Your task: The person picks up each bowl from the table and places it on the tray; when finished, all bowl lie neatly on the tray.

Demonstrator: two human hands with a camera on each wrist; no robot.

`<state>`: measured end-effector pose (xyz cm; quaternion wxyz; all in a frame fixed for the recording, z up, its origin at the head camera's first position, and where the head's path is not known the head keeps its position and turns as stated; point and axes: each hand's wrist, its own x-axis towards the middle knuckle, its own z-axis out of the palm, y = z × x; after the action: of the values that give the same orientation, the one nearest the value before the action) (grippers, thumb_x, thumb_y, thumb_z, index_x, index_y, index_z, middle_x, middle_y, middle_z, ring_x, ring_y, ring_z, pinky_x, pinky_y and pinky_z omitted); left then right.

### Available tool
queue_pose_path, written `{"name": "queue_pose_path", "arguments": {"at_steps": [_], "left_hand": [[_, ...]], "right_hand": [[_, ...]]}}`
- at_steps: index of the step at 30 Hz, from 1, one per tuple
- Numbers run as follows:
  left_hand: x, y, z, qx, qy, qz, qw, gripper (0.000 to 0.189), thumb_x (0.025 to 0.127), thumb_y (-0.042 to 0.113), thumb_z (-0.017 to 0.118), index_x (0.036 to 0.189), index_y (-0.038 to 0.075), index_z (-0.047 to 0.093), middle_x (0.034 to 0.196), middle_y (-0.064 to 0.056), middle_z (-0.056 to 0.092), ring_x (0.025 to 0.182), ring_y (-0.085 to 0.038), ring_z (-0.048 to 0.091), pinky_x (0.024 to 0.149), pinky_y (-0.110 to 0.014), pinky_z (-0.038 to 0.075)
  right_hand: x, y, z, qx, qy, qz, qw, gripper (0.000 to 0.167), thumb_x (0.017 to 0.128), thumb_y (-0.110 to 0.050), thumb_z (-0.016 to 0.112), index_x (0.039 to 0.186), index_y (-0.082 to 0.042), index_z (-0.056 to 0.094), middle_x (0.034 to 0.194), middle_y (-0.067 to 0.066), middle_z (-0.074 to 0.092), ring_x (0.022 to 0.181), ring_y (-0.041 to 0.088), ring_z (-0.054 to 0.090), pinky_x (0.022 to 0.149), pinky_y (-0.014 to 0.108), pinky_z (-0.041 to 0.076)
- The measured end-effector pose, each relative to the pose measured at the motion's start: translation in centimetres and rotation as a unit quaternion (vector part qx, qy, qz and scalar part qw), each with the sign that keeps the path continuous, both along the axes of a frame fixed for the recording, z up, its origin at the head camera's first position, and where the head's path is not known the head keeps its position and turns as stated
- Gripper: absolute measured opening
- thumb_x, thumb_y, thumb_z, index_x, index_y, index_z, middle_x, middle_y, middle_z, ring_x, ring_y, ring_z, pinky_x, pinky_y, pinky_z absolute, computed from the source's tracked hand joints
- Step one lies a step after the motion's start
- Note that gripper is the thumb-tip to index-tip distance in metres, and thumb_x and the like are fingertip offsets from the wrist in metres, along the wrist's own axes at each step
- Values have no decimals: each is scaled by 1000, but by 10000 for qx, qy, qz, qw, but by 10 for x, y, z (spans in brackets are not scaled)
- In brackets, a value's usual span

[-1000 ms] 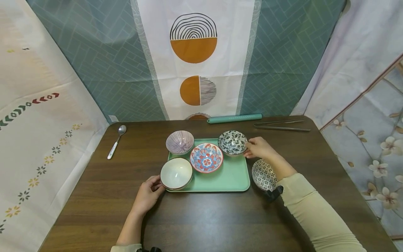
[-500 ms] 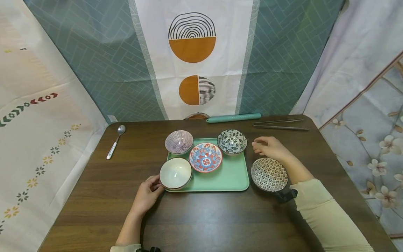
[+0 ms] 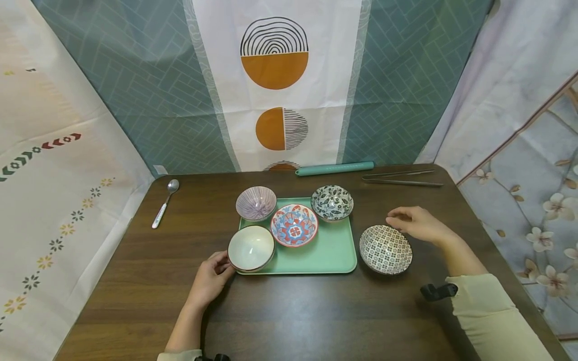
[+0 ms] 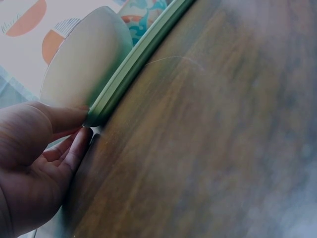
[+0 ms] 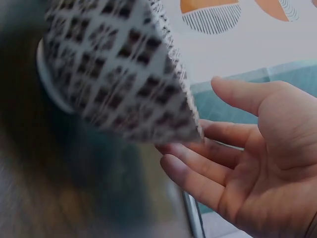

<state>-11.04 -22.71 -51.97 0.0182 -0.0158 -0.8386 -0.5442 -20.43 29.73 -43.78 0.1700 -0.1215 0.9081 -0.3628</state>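
Observation:
My left hand (image 3: 211,277) pinches the front-left corner of the green tray (image 3: 334,255); in the left wrist view its thumb lies above the tray rim (image 4: 119,82) and its fingers below. A cream bowl (image 3: 251,248) stands beside that thumb on the tray. Also on the tray are a red-and-blue patterned bowl (image 3: 294,225), a purple-striped bowl (image 3: 256,203) at back left, and a leaf-patterned bowl (image 3: 332,202) at back right. My right hand (image 3: 420,224), fingers loosely bent and holding nothing, is at the far right side of a brown-patterned bowl (image 3: 386,249) on the table.
A spoon (image 3: 165,203) with a white handle lies at the table's left. Along the back edge lie a teal stick-shaped object (image 3: 335,169) and metal tongs (image 3: 402,179). Cloth hangings (image 3: 397,75) border the table (image 3: 289,321) at back and sides.
My right hand has let go of the leaf-patterned bowl at the tray's back right and moved right and toward me, to the brown-patterned bowl. My left hand has stayed at the tray corner.

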Motion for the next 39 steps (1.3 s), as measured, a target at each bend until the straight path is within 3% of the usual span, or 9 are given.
{"name": "queue_pose_path", "arguments": {"at_steps": [7,14,21,29,32,39], "left_hand": [[0,0,0,24,-25,-9,10000,33,92,-5,69,124,-11,64,119,-19,63,100,-15,65,86,-18,55],[-1,0,-1,-35,-7,17,10000,34,91,-7,70,124,-12,64,119,-19,63,99,-16,66,85,-18,55],[-1,1,1,-164,-44,48,9998,34,92,-5,71,124,-10,65,118,-18,64,101,-16,65,86,-20,56],[0,1,2,-90,-43,24,9999,34,91,-5,71,124,-12,64,119,-19,63,101,-18,66,86,-19,55],[0,2,3,-44,-68,16,10000,33,92,-6,70,124,-11,64,119,-19,64,101,-17,66,86,-18,55],[0,2,4,-81,-44,-1,10000,34,91,-5,71,124,-11,64,119,-18,64,101,-17,66,86,-20,56]], "right_hand": [[7,14,-12,160,260,389,9988,46,102,-30,62,128,7,62,123,21,66,111,35,63,89,47,54],[10,19,-18,195,108,320,9992,43,101,-32,63,122,5,68,119,20,68,99,27,66,77,37,57],[14,22,-23,-211,68,427,9988,29,100,-25,66,115,-1,74,111,12,73,103,25,65,79,37,56],[16,20,-24,-298,233,319,9988,28,102,-22,63,114,-1,75,109,11,73,99,20,64,79,33,55],[19,20,-26,-351,317,297,9984,26,101,-20,63,113,0,76,106,9,74,94,14,63,77,29,54],[22,18,-29,-868,380,329,9950,19,100,-11,63,105,2,77,76,0,63,64,8,50,56,25,45]]}}
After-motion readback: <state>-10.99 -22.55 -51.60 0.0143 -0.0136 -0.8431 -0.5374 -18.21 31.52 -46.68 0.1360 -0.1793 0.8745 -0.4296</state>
